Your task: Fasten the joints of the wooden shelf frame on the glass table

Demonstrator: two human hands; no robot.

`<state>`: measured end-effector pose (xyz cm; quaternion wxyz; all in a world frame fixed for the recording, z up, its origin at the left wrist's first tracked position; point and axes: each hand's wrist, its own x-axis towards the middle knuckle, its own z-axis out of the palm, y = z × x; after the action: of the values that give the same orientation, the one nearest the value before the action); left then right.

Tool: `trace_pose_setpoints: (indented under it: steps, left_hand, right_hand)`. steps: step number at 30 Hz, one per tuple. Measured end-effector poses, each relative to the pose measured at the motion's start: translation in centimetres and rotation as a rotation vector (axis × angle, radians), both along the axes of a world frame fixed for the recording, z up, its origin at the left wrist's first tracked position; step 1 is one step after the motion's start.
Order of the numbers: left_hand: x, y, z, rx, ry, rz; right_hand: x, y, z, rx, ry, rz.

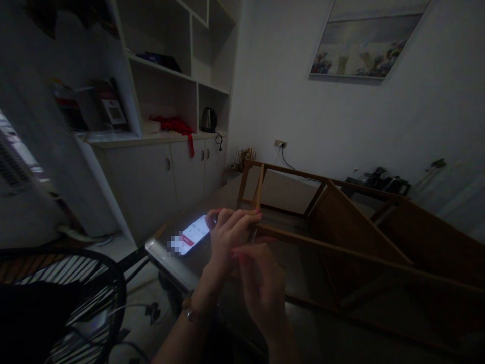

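Note:
A brown wooden shelf frame lies on its side on the table. My left hand is curled over the near end of one of its bars, with the fingertips on the wood. Just below and to the right, my right hand is closed in a pinch close to the same bar end. Whatever is between its fingertips is too small and dark to make out. A phone with a lit screen lies on the table, left of my left hand.
A round slatted chair stands at the lower left, with cables and a plug near it. White cabinets line the back left, holding a kettle and red cloth. A wall socket has a cord plugged in.

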<state>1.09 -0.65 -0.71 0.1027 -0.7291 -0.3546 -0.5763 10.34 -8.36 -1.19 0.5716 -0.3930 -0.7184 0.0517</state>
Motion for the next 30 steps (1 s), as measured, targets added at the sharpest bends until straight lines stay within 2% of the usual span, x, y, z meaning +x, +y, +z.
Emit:
trace_pose_setpoints:
  steps: [19, 30]
  left_hand:
    - [0.01, -0.12, 0.17, -0.01, 0.0, -0.006]
    - [0.12, -0.02, 0.08, 0.004, -0.011, -0.011]
  right_hand:
    - [-0.14, -0.37, 0.1, -0.136, 0.083, 0.033]
    - [0.01, -0.55, 0.41, -0.151, 0.104, 0.052]
